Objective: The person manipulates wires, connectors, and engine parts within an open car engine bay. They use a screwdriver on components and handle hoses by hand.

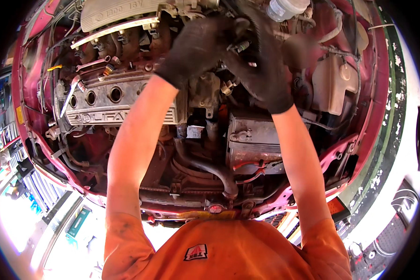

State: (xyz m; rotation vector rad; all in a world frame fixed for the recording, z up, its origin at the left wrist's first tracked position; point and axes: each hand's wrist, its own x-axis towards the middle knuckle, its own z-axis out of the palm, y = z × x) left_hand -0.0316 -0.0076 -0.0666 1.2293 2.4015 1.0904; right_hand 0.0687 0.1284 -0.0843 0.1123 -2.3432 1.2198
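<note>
Mechanic in orange shirt leaned over red car's engine bay (359,116), both arms stretched fwd. Gloved left hand (198,46) & right hand (261,70) met at small connector (241,45) behind valve cover (112,100); fingers curled round it, right hand nearer, grip partly blurred

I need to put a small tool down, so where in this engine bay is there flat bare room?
The flat top of the grey battery box, between the black curved hose and the white reservoir tank, looks free. It is crowded where the left hand and right hand, both black-gloved, work.
</note>
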